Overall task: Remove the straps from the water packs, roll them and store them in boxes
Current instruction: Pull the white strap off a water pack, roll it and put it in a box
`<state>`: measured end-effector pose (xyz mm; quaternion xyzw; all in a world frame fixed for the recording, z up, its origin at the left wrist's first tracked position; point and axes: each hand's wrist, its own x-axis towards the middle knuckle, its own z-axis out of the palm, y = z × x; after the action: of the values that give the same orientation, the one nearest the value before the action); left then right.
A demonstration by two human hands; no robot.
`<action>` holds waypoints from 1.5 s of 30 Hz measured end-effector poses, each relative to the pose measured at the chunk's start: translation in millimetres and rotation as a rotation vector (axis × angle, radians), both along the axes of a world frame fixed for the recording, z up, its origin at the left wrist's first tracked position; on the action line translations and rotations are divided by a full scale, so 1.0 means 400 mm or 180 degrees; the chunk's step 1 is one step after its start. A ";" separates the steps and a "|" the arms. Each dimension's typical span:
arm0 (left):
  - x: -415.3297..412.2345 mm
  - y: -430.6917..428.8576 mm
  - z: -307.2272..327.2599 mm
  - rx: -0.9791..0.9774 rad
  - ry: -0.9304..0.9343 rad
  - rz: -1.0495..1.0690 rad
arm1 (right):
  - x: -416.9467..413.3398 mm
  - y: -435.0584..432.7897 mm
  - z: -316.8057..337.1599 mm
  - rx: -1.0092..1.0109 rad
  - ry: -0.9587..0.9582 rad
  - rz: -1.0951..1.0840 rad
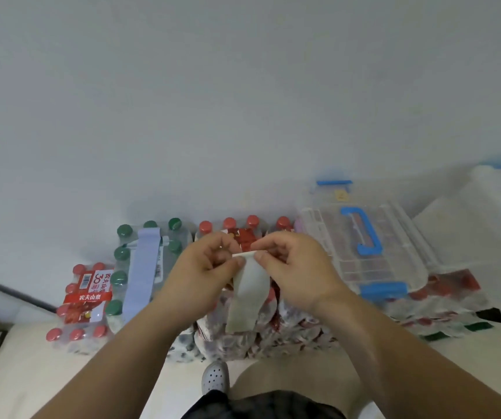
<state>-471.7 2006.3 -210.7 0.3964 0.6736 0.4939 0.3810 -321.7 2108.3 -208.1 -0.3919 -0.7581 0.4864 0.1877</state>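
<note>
So both hands were up just left of the clear box, the one with the blue handle, working on one pale strap. The left hand and right hand each pinched its top edge between thumb and fingertips, with the other fingers curled in. That top edge looked folded over, like the very start of a roll. The rest of the strap hung loose and straight down, in front of the red-cap water pack sitting left of the box.

My read on handling: it's thin, light and floppy, basically a ribbon of tape, so it won't hold a shape on its own. I'd guess one face could be a bit tacky, but I can't tell from this view. The best grip is right where they had it, on the two side edges at the rolled end, letting the tail's own weight keep it taut. Grab further down and the roll probably goes crooked.

Further left of the box, a lavender strap was not yet off the green-cap pack.
</note>
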 end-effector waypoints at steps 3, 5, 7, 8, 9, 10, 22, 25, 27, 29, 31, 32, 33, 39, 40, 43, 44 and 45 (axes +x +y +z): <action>0.088 -0.036 0.028 0.0127 -0.0301 0.0156 | 0.088 -0.030 0.028 -0.0303 0.0284 0.0132; 0.146 -0.059 0.038 0.0213 -0.0405 0.0235 | 0.143 -0.051 0.034 -0.0435 0.0432 0.0231; 0.202 -0.084 0.042 0.0248 -0.0530 0.0330 | 0.191 -0.071 0.032 -0.0429 0.0486 0.0311; 0.230 -0.096 0.043 0.0265 -0.0617 0.0373 | 0.212 -0.079 0.028 -0.0352 0.0484 0.0341; 0.255 -0.107 0.041 0.0279 -0.0693 0.0407 | 0.231 -0.086 0.024 -0.0258 0.0481 0.0369; 0.278 -0.116 0.037 0.0287 -0.0755 0.0446 | 0.247 -0.092 0.019 -0.0183 0.0489 0.0396; 0.404 -0.156 0.021 0.0356 -0.0571 0.0542 | 0.377 -0.124 0.003 -0.0798 0.0909 0.0468; 0.423 -0.155 0.028 0.0391 -0.0595 0.0574 | 0.390 -0.121 0.006 -0.0756 0.0914 0.0473; 0.436 -0.153 0.032 0.0427 -0.0657 0.0639 | 0.397 -0.124 0.009 -0.0723 0.0965 0.0455; 0.447 -0.151 0.033 0.0452 -0.0738 0.0699 | 0.404 -0.127 0.012 -0.0699 0.1002 0.0442; 0.453 -0.148 0.035 0.0409 -0.0704 0.0724 | 0.411 -0.128 0.010 -0.0710 0.1018 0.0431; 0.455 -0.145 0.037 0.0374 -0.0641 0.0726 | 0.415 -0.128 0.009 -0.0745 0.1024 0.0417; 0.456 -0.144 0.040 0.0346 -0.0580 0.0705 | 0.418 -0.128 0.009 -0.0786 0.1027 0.0401; 0.456 -0.152 0.056 0.0244 -0.0264 0.0367 | 0.430 -0.121 0.021 -0.0850 0.0998 0.0511; 0.457 -0.154 0.058 0.0236 -0.0231 0.0346 | 0.432 -0.119 0.024 -0.0866 0.0990 0.0563; 0.460 -0.158 0.063 0.0247 -0.0220 0.0414 | 0.434 -0.118 0.034 -0.0867 0.0989 0.0649; 0.462 -0.159 0.062 0.0269 -0.0234 0.0449 | 0.434 -0.120 0.034 -0.0825 0.0992 0.0638; 0.463 -0.160 0.062 0.0307 -0.0257 0.0483 | 0.434 -0.123 0.034 -0.0781 0.1001 0.0620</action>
<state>-286.3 1942.3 -185.8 0.3420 0.6612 0.5688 0.3497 -148.1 2059.2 -194.4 -0.2559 -0.6889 0.6459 0.2067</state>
